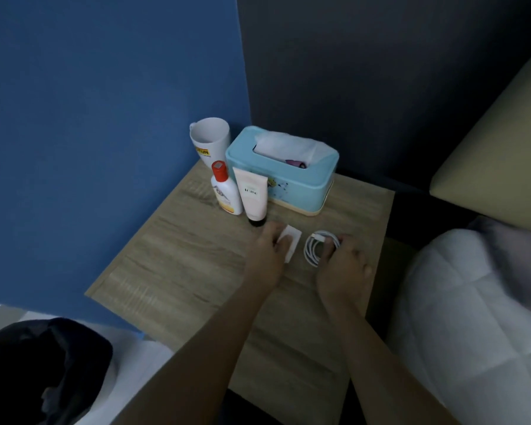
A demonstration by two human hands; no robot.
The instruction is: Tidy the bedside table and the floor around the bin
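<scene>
On the wooden bedside table (pixel 178 259) lie a white charger block (pixel 292 240) and a coiled white cable (pixel 314 248). My left hand (pixel 265 253) rests on the charger block, fingers curled over its near edge. Just to its right, my right hand (pixel 344 265) has its fingertips on the cable coil. At the back stand a white mug (pixel 209 141), a red-capped lotion bottle (pixel 224 191), a pink tube (pixel 252 194) standing on its black cap, and a light-blue tissue box (pixel 288 179) with a tissue sticking out.
A blue wall (pixel 105 118) borders the table on the left and a dark wall stands behind. The bed with a white duvet (pixel 472 317) lies right. A bin with a black liner (pixel 37 369) stands on the floor at lower left.
</scene>
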